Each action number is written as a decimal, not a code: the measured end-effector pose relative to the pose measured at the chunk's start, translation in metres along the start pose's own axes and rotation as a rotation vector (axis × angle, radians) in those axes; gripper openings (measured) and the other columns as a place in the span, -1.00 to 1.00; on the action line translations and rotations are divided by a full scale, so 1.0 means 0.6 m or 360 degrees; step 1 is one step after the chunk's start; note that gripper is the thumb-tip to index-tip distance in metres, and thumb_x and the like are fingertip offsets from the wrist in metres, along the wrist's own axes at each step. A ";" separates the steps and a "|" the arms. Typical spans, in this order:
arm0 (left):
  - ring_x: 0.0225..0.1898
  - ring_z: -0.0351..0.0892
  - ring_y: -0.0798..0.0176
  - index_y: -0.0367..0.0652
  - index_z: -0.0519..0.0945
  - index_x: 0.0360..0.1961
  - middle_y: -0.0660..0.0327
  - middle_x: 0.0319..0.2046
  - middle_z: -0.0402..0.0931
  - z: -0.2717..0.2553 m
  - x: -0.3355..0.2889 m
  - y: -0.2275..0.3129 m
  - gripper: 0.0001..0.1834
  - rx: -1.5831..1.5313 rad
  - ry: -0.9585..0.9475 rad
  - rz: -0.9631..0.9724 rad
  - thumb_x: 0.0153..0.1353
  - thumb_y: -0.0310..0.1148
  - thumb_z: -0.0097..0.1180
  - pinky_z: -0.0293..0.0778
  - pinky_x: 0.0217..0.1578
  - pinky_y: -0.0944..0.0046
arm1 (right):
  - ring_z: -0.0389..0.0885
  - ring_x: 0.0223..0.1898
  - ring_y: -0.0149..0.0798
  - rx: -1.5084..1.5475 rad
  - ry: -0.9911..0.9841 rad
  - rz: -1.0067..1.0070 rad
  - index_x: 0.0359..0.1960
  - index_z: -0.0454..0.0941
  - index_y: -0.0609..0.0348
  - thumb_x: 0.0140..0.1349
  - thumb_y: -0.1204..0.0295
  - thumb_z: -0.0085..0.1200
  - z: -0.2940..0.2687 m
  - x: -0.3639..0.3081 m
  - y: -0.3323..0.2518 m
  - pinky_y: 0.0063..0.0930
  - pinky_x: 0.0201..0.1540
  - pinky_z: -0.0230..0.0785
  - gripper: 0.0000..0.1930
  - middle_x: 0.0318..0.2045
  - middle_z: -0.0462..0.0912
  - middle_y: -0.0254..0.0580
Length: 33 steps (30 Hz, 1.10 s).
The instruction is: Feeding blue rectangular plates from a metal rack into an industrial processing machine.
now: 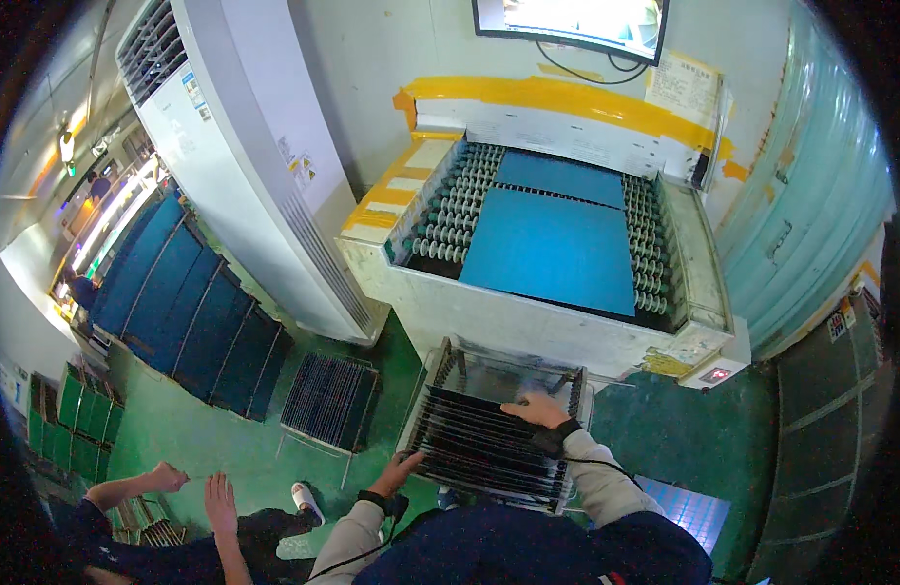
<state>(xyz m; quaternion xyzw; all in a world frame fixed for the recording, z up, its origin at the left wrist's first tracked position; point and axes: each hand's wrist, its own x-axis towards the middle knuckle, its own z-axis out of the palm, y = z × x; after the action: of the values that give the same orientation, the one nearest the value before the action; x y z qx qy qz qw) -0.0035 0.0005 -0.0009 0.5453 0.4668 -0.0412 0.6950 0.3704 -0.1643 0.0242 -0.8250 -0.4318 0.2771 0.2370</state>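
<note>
In front of me a metal rack (573, 382) holds several thin dark panels (484, 444) standing on edge in a row. My right hand (539, 410) is closed at the top edge of the farthest dark panel, near its right end. At the rack's left side, my left hand (398, 475) has its fingers bent against the ends of the panels; what exactly they grip is hidden. Beyond the rack, two blue boards (552, 244) lie flat on the rollers (450, 234) of a white conveyor machine (498, 317).
A second rack of dark panels (330, 402) stands on the green floor to the left, below a tall white air conditioner (245, 175). Large blue stacked panels (191, 302) are farther left. Another person's hands (219, 502) show at lower left. Clear strip curtains (810, 146) hang right.
</note>
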 end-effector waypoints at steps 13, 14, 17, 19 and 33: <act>0.24 0.40 0.09 -0.37 0.25 0.37 -0.01 0.23 0.40 0.017 -0.028 0.028 0.04 -0.0115 0.0044 -0.0005 0.13 0.24 0.31 0.30 0.24 0.12 | 0.66 -0.23 0.20 0.0012 0.0012 0.0050 -0.32 0.69 0.31 0.10 -0.39 0.09 -0.022 0.002 -0.013 -0.07 -0.19 0.44 -0.19 -0.34 0.69 0.20; 0.23 0.40 0.10 -0.37 0.25 0.37 -0.01 0.23 0.41 0.017 -0.025 0.021 0.03 -0.0134 0.0065 0.0022 0.14 0.23 0.31 0.32 0.22 0.12 | 0.66 -0.23 0.20 -0.0021 0.0016 0.0063 -0.33 0.69 0.30 0.10 -0.39 0.09 -0.021 0.003 -0.013 -0.07 -0.18 0.44 -0.20 -0.34 0.69 0.19; 0.21 0.42 0.12 -0.36 0.26 0.36 0.02 0.21 0.43 0.017 -0.012 -0.009 0.01 -0.0212 0.0103 0.0133 0.15 0.19 0.33 0.36 0.17 0.14 | 0.66 -0.22 0.20 -0.0081 0.0069 0.0025 -0.34 0.70 0.25 0.10 -0.39 0.09 -0.013 0.005 -0.012 -0.05 -0.18 0.45 -0.23 -0.34 0.69 0.16; 0.18 0.44 0.13 -0.35 0.28 0.36 0.05 0.19 0.44 0.022 -0.002 -0.010 -0.03 -0.0281 0.0100 0.0231 0.16 0.15 0.33 0.38 0.14 0.16 | 0.66 -0.24 0.20 -0.0055 0.0151 -0.0092 -0.36 0.69 0.22 0.10 -0.38 0.10 -0.006 0.006 -0.001 -0.02 -0.20 0.44 -0.25 -0.35 0.69 0.14; 0.17 0.44 0.10 -0.31 0.25 0.40 0.00 0.21 0.43 0.017 0.006 -0.004 0.17 -0.0034 0.0139 -0.0016 0.00 0.37 0.32 0.37 0.13 0.14 | 0.65 -0.22 0.16 -0.0249 0.0060 -0.0082 -0.33 0.67 0.15 0.25 -0.12 0.09 -0.011 0.006 -0.021 0.03 -0.18 0.46 -0.49 -0.32 0.69 0.07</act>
<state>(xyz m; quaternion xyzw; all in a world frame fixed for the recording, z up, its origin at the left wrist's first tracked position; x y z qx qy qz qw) 0.0037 -0.0067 -0.0055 0.5368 0.4999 -0.0157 0.6795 0.3689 -0.1557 0.0363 -0.8347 -0.4687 0.2207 0.1869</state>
